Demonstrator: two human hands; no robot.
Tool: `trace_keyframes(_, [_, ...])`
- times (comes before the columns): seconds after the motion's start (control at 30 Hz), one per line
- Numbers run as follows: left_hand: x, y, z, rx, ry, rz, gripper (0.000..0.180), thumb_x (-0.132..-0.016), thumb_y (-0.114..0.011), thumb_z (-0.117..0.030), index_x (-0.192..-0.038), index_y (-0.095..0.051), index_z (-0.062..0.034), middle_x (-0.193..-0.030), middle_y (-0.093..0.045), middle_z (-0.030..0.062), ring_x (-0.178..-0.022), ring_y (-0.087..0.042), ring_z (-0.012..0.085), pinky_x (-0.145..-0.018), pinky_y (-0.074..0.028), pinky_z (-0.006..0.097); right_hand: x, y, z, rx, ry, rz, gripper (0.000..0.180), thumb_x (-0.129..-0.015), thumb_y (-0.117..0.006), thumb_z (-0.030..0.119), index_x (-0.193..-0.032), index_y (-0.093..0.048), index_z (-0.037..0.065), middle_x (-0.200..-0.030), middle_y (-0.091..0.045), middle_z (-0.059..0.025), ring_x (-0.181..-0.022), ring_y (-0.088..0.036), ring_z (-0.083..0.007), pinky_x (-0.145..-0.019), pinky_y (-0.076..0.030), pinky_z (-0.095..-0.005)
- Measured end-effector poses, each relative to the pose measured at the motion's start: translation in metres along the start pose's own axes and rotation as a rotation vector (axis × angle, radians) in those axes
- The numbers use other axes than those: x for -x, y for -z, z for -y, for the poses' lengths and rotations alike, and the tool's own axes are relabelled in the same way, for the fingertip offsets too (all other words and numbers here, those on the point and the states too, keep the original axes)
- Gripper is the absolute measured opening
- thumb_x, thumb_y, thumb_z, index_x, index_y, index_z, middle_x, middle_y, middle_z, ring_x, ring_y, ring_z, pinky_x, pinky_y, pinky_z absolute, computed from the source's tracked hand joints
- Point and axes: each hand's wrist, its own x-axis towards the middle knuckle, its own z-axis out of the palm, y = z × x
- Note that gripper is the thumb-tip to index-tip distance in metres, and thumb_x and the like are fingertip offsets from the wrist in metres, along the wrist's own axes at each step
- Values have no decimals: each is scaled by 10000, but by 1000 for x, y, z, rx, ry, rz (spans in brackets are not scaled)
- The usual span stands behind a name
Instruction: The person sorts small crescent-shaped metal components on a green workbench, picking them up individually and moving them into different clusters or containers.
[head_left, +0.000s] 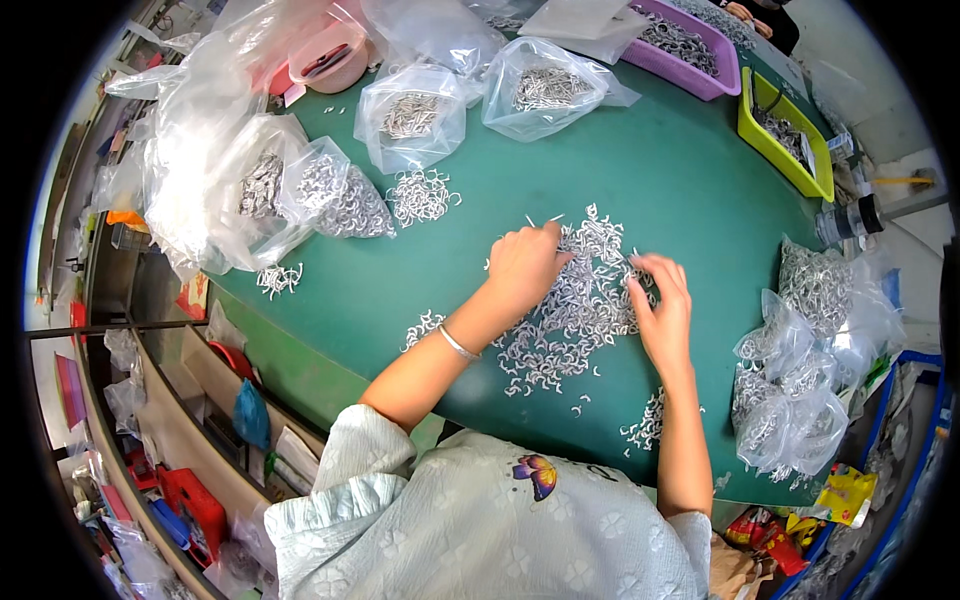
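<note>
A loose pile of small, curved silver metal pieces [572,318] lies on the green tabletop in front of me. My left hand [527,268] is closed at the pile's upper left edge, back of the hand up. Thin silver bits show just beyond its knuckles; what the fingers hold is hidden. At the pile's right edge is my right hand [662,305], its fingers curved and the thumb apart from the index finger. Its fingertips touch or nearly touch the outer pieces, and I see nothing held between them.
Clear bags of metal pieces [345,195] stand at the left, with more bags [790,380] at the right edge. Open bags of pins [415,118], a pink basket [330,62], a purple basket [715,80] and a lime-green basket [815,165] line the back. Smaller heaps [422,195] lie about.
</note>
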Motion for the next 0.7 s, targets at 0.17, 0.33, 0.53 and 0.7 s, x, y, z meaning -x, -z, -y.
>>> trace_keyframes(0.17, [6,-9,4,-91,-70,-7,212,-827,-707,-225,-971,-678,-73,-810,-690,188,-762,-669,369,-668,-523,457,-12,-26,-7,368,75,121,150,-812,-664,46,-953,-617,25,-883,-613,-105,-925,-548,-285,-832,-399,-402])
trace_keyframes(0.33, [17,-6,4,-86,-83,19,147,-828,-690,-193,-907,-684,-69,-815,-695,162,-754,-666,360,-662,-520,451,-6,-13,-16,391,93,252,78,-812,-655,55,-849,-587,40,-852,-608,-84,-889,-554,-280,-806,-384,-388])
trace_keyframes(0.53, [30,0,6,72,-94,-86,116,-810,-714,-162,-877,-687,-72,-744,-684,125,-692,-657,336,-607,-504,431,6,15,-13,291,-71,198,48,-817,-637,34,-841,-595,42,-867,-617,-109,-867,-564,-294,-786,-388,-404])
trace_keyframes(0.7, [44,7,1,196,-132,-36,119,-797,-738,-158,-858,-681,-73,-681,-659,122,-648,-644,322,-579,-494,409,-2,9,0,275,27,130,128,-790,-695,68,-878,-606,47,-930,-616,-104,-907,-557,-288,-790,-388,-401])
